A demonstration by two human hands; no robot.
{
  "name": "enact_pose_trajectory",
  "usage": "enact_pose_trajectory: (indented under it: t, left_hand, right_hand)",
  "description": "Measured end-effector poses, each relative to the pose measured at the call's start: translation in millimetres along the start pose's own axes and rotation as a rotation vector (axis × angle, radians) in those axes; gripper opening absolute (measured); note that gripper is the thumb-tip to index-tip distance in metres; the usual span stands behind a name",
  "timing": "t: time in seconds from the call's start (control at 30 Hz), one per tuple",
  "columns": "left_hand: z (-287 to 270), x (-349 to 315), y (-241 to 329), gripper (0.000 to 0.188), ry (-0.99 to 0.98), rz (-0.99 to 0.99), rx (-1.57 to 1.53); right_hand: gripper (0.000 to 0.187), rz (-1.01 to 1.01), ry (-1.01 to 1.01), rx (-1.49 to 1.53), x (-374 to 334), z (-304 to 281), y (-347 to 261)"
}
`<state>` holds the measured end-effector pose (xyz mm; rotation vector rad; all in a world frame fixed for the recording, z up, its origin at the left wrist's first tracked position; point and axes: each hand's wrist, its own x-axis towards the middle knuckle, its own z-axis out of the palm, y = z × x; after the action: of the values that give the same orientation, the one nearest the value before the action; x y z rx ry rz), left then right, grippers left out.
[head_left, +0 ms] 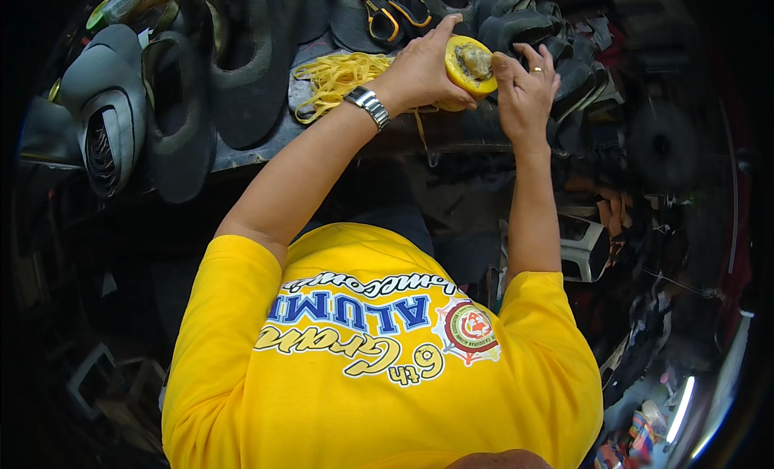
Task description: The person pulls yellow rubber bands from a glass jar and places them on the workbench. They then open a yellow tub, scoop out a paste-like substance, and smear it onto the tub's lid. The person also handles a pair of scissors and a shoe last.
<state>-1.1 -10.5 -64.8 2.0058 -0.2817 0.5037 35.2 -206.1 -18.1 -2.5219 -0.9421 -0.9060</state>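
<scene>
My left hand (419,72), with a metal watch on its wrist, grips a round yellow container (482,87). The container is tilted so its round face shows, with a pale, lumpy, crusted mass (476,61) in the middle. Close by on the right is my right hand (526,94), a ring on one finger. Its fingers are parted and the thumb tip is beside the container's rim; whether it touches, I cannot tell. A loose heap of thin yellow strips (339,78) lies under and left of my left wrist.
Dark shoe soles and shoe parts (250,90) crowd the bench at left, a grey shoe piece (109,74) among them. Scissors with orange-and-black handles (385,16) lie at the back. More dark shoe parts (516,21) are piled at right. The bench edge (266,150) runs below my hands.
</scene>
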Motion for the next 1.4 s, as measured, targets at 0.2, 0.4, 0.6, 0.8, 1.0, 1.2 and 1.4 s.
enact_pose_trajectory:
  t: [0.2,0.4,0.6,0.8,1.0,1.2,1.4]
  left_hand:
    - [1,-2,1,0.124,0.052,-0.001,0.080]
    - [0,0,-5,0.117,0.017,0.022,0.055]
    - [-3,-4,4,0.111,-0.034,-0.013,0.072]
    - [11,-27,28,0.084,0.168,0.097,0.569]
    - [2,-29,24,0.053,0.233,0.276,0.677]
    - [-7,-25,21,0.024,0.193,0.392,0.653]
    - [-12,-14,19,0.020,0.033,0.104,0.263]
  right_hand:
    - [0.050,-0.253,-0.156,-0.288,30,0,-29]
    - [0.048,-0.333,-0.136,-0.229,1,-5,-35]
    - [0.034,0.152,-0.112,0.421,-37,-8,-4]
    - [0.044,0.181,-0.016,0.208,-45,1,-17]
    - [0.043,-0.005,0.048,-0.062,-39,2,-24]
    - [0.037,0.172,0.015,0.463,-31,0,-7]
    - [0.037,0.571,-0.255,1.088,-6,4,26]
